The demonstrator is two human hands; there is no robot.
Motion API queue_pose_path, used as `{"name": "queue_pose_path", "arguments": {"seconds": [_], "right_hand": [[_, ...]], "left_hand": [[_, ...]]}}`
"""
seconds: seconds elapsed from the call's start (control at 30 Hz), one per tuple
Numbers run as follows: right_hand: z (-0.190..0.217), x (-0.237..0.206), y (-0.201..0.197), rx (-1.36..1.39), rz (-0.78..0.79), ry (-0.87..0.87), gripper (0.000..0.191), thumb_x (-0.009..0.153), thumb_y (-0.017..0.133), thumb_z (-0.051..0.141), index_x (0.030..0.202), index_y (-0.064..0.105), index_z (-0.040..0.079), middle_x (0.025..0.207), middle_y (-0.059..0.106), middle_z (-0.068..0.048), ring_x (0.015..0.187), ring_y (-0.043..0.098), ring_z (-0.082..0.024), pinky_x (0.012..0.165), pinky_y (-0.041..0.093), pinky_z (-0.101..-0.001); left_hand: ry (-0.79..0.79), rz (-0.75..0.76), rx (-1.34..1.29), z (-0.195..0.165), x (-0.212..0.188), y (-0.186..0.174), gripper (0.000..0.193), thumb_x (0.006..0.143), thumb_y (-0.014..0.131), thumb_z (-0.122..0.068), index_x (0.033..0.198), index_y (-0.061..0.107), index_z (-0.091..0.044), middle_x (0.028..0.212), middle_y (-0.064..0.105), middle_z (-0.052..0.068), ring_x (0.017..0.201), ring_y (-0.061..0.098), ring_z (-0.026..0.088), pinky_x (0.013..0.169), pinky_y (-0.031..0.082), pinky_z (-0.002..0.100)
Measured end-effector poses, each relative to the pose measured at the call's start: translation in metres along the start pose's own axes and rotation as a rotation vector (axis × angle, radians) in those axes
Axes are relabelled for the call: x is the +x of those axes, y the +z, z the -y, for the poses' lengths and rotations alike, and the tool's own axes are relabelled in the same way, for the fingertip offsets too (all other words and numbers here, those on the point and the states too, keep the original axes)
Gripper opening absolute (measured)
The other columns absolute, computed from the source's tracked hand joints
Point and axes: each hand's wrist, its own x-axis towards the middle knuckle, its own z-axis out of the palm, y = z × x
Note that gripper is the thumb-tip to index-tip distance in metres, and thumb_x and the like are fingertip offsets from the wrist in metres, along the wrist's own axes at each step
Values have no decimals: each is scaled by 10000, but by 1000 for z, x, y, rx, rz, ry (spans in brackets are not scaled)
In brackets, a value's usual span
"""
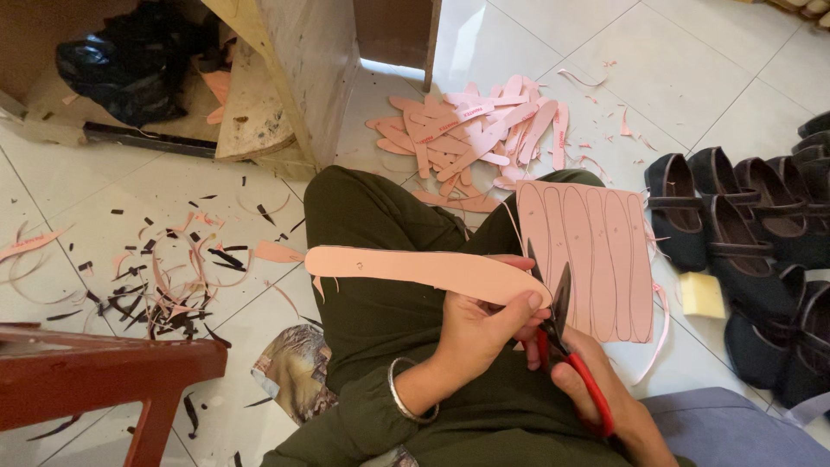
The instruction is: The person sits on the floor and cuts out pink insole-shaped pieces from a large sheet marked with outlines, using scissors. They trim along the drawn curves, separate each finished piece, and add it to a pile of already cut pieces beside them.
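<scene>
While the left hand (484, 333) pinches the near end of a long pink sole-shaped card cutout (415, 268) over the lap, the right hand (596, 389) is closed around red-handled scissors (562, 333), blades parted at the cutout's rounded tip. A pink card sheet marked with sole outlines (596, 259) rests on the knee, a pile of cut pink soles (475, 134) lies beyond on the white tiled floor (112, 190), and dark strap shoes (743, 242) line the floor's right edge.

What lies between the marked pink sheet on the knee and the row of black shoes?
In the head view, mostly bare floor tile between the pink sheet and black shoes, plus a yellow sponge block.
</scene>
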Motion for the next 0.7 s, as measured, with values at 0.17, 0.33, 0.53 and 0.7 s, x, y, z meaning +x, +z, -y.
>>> {"name": "queue_pose_path", "arguments": {"seconds": [0.17, 0.33, 0.53, 0.7], "right_hand": [[-1, 0, 0, 11, -10, 30, 903, 858, 479, 816, 1163, 654, -15, 844, 647, -62, 784, 594, -171, 699, 467, -291], [-2, 1, 0, 47, -3, 23, 922, 850, 458, 850, 1124, 655, -8, 807, 617, -58, 747, 575, -161, 679, 467, -289], [-2, -1, -1, 89, -6, 67, 941, 806, 467, 888, 1018, 654, -9, 775, 603, -63, 682, 555, -150, 635, 447, -289], [0, -2, -3, 101, 13, 103, 942, 777, 477, 899, 961, 659, -7, 693, 594, -46, 620, 536, -140, 588, 430, -284]], "left_hand": [[17, 4, 10, 3, -2, 0, 385, 968, 699, -42, 1322, 570, 33, 926, 732, 77, 812, 707, 88, 627, 574, 225], [46, 43, 6, 5, -4, -1, 374, 984, 686, -37, 1325, 557, 46, 928, 737, 86, 777, 689, 85, 611, 556, 219], [83, 55, 13, 4, -5, -1, 357, 996, 675, 5, 1321, 541, 68, 966, 723, 90, 830, 707, 116, 706, 587, 236], [66, 40, 46, 2, -3, -3, 249, 968, 672, 12, 1190, 564, 46, 963, 724, 84, 854, 744, 143, 735, 630, 267]]}}
